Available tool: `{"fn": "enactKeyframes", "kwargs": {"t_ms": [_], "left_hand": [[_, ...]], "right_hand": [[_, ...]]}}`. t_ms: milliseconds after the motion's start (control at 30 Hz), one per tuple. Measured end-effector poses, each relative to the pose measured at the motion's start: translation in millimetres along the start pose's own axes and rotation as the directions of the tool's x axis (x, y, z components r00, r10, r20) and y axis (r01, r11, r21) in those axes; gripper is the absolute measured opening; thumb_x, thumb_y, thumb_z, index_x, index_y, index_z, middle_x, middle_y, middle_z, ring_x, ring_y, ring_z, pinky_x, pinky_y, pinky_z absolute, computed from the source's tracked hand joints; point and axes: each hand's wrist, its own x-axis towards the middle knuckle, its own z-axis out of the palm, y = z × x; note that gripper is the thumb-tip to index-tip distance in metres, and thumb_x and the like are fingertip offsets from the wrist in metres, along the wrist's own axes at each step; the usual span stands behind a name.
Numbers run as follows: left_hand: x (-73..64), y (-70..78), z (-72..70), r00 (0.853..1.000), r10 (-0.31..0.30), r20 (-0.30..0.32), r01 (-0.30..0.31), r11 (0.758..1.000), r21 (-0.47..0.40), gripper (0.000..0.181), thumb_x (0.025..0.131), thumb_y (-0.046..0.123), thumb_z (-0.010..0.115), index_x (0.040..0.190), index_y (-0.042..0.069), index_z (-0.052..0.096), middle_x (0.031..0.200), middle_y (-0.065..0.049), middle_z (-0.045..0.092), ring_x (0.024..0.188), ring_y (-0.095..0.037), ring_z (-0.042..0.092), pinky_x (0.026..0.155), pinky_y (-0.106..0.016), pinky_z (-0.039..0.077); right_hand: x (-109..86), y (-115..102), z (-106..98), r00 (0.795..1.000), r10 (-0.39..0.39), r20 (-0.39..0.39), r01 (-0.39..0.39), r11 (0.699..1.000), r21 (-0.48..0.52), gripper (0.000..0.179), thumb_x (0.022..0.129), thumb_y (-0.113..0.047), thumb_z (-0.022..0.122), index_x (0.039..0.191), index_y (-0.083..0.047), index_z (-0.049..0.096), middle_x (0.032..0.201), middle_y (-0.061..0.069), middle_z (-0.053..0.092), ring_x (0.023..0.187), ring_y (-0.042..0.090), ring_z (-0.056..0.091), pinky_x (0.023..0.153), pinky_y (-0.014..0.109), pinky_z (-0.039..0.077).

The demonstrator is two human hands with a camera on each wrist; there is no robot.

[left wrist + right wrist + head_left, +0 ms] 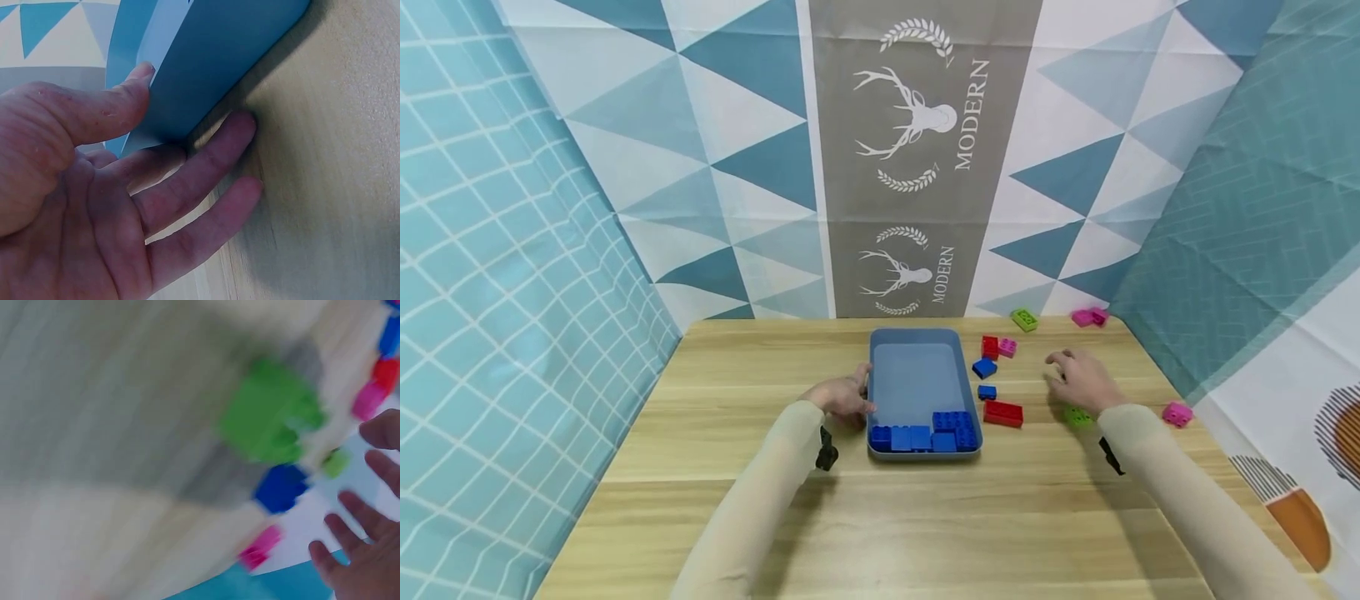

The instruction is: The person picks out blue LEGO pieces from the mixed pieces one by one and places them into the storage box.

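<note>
A grey-blue tray (917,337) lies on the wooden table with several blue toy building bricks (921,437) along its near end. At its left wall, my left hand (842,395) holds the tray, thumb (128,103) on the rim and other fingers outside near the tabletop. To the right, my right hand (1084,382) hovers over the table, fingers spread and slightly bent, holding nothing. A green brick (265,412) lies close to it, partly behind the wrist in the head view. Beyond that is a blue brick (281,487), hidden by the hand in the head view.
Between tray and right hand lie a long red brick (1003,414), two blue bricks (984,367), a small red brick (990,347) and a pink brick (1007,347). A lime brick (1024,319) and magenta bricks (1088,317) lie along the back; another magenta brick (1177,414) is near the right edge.
</note>
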Motion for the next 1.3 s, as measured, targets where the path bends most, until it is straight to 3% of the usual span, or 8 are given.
{"fn": "enactKeyframes", "kwargs": {"t_ms": [100,200,367,600,833,933,1067,1300], "left_hand": [[0.2,-0.2,0.2,1.000,0.001,0.018,-0.001,1.000,-0.024,0.088,0.102,0.015,0.063,0.164,0.015,0.001,0.164,-0.029,0.026,0.090,-0.027,0.070,0.084,-0.041,0.059],[0.0,-0.3,0.6,1.000,-0.001,0.032,0.003,0.999,-0.048,0.089,0.102,0.014,0.063,0.165,0.016,0.000,0.164,-0.028,0.025,0.092,-0.028,0.071,0.087,-0.043,0.059],[0.2,0.5,-1.0,1.000,-0.007,0.014,0.007,0.999,-0.033,0.089,0.102,0.014,0.063,0.165,0.016,0.000,0.165,-0.027,0.025,0.092,-0.029,0.071,0.086,-0.043,0.059],[2.4,2.8,0.5,1.000,-0.002,0.003,0.002,1.000,0.001,0.088,0.101,0.016,0.065,0.164,0.017,0.004,0.162,-0.027,0.031,0.089,-0.027,0.071,0.081,-0.042,0.060],[2.2,6.0,0.3,1.000,-0.015,0.002,0.015,1.000,0.001,0.089,0.100,0.015,0.065,0.164,0.016,0.003,0.162,-0.028,0.031,0.089,-0.028,0.072,0.082,-0.042,0.060],[2.1,6.9,-0.1,1.000,-0.021,-0.004,0.021,1.000,0.010,0.088,0.100,0.016,0.065,0.164,0.017,0.004,0.161,-0.028,0.034,0.090,-0.029,0.072,0.082,-0.043,0.060],[1.4,5.8,-0.2,1.000,-0.030,-0.005,0.030,1.000,0.009,0.088,0.100,0.016,0.066,0.164,0.017,0.005,0.160,-0.027,0.036,0.092,-0.029,0.072,0.083,-0.044,0.060],[0.9,2.8,-0.2,0.999,-0.034,-0.004,0.034,0.999,0.009,0.087,0.101,0.016,0.065,0.164,0.017,0.005,0.160,-0.027,0.035,0.093,-0.029,0.072,0.082,-0.045,0.060]], "right_hand": [[-6.0,15.1,2.0,0.994,0.109,0.023,-0.110,0.994,0.015,0.049,0.095,-0.019,0.058,0.138,0.004,0.054,0.141,0.039,0.044,0.124,0.058,0.046,0.101,0.073,0.040],[-9.6,24.3,2.7,0.984,0.172,0.042,-0.174,0.983,0.058,0.055,0.094,-0.021,0.058,0.143,0.003,0.049,0.144,0.038,0.040,0.125,0.059,0.044,0.101,0.075,0.038],[-8.4,26.5,-0.1,0.978,0.196,0.072,-0.202,0.975,0.089,0.058,0.092,-0.025,0.061,0.143,0.001,0.049,0.140,0.038,0.043,0.120,0.057,0.048,0.098,0.076,0.038],[-1.7,28.5,-4.0,0.959,0.227,0.170,-0.249,0.961,0.121,0.043,0.094,-0.019,0.065,0.129,0.006,0.058,0.128,0.036,0.056,0.111,0.048,0.056,0.095,0.069,0.049],[4.8,20.6,-1.6,0.956,0.231,0.179,-0.269,0.935,0.231,0.045,0.098,-0.018,0.062,0.134,0.007,0.052,0.132,0.037,0.054,0.113,0.047,0.056,0.097,0.066,0.050],[10.4,12.5,-2.4,0.976,0.181,0.126,-0.208,0.943,0.259,0.042,0.099,-0.019,0.062,0.133,0.006,0.054,0.130,0.035,0.057,0.114,0.046,0.058,0.097,0.065,0.050],[19.0,-1.1,-2.5,1.000,0.013,0.005,-0.014,0.970,0.244,0.036,0.097,-0.017,0.067,0.124,0.005,0.063,0.121,0.029,0.066,0.110,0.045,0.063,0.095,0.063,0.052],[34.6,-37.1,1.0,0.976,-0.194,-0.102,0.211,0.959,0.191,0.031,0.093,-0.016,0.072,0.120,0.000,0.068,0.114,0.019,0.071,0.104,0.038,0.066,0.093,0.060,0.054]]}}
